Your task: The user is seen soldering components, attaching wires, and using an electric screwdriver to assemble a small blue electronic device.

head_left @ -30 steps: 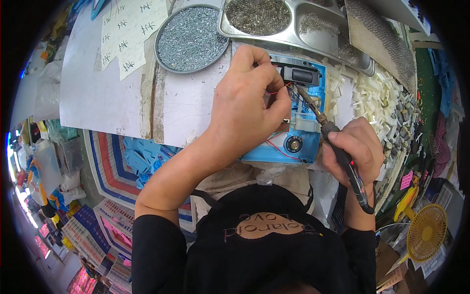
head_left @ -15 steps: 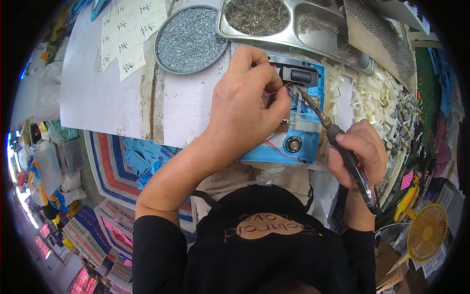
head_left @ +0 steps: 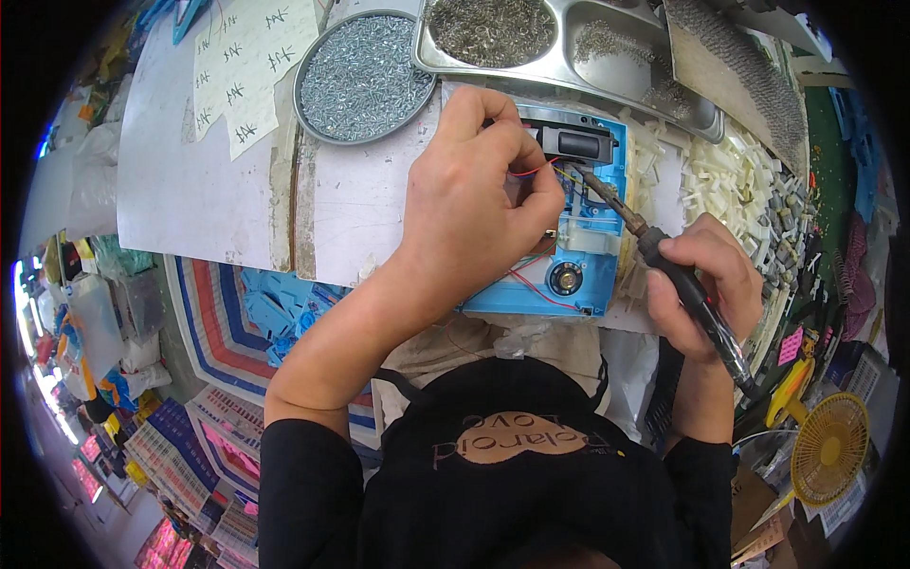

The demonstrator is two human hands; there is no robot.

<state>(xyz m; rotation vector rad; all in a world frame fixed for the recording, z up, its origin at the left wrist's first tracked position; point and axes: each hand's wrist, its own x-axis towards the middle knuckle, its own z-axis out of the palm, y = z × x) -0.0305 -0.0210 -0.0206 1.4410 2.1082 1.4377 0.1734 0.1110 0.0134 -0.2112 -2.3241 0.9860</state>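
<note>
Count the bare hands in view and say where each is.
2: the left hand over the left side of the blue casing; the right hand right of the casing, gripping a soldering iron.

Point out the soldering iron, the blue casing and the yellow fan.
Soldering iron point(head_left: 699, 303), head view: its dark handle.
Blue casing point(head_left: 598, 273), head view: its lower right area.
Yellow fan point(head_left: 830, 449), head view: its round grille.

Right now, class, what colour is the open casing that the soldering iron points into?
Light blue; the open casing shows best in the head view.

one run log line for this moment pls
left hand: at red wire | right hand: gripping soldering iron | iron tip: over blue casing
</note>
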